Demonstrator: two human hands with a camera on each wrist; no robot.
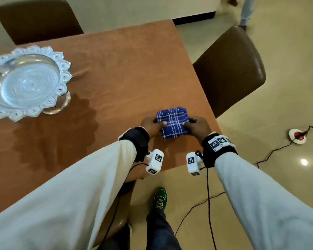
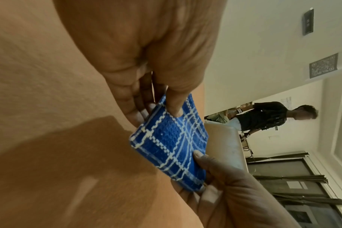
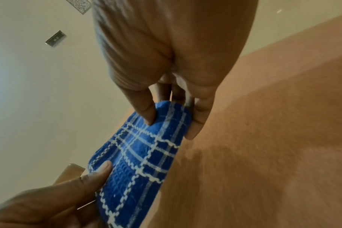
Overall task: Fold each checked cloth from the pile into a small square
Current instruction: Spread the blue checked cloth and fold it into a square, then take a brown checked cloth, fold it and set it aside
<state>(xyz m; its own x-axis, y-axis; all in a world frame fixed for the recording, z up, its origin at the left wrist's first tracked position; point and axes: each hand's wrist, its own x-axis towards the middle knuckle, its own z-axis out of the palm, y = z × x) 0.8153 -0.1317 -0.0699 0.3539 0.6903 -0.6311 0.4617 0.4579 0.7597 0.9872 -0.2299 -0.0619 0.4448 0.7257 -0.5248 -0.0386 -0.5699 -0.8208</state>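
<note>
A blue checked cloth [image 1: 173, 123] with white lines is folded into a small thick square near the table's right front corner. My left hand [image 1: 153, 126] pinches its left edge, thumb on top and fingers beneath. My right hand [image 1: 195, 126] pinches the right edge the same way. In the left wrist view the cloth [image 2: 172, 143] sits between my left thumb [image 2: 175, 103] and my right hand [image 2: 221, 174]. The right wrist view shows the cloth [image 3: 139, 157] held slightly off the table, with my right thumb [image 3: 146, 111] pressing into it. No pile of cloths is in view.
The table [image 1: 126, 73] has an orange-brown cover. A silver footed bowl [image 1: 25, 82] stands at its left. Brown chairs stand at the far side [image 1: 38, 18] and the right [image 1: 231, 69]. Cables and a red-and-white floor socket [image 1: 297, 136] lie on the floor. A person [image 2: 267, 117] stands in the background.
</note>
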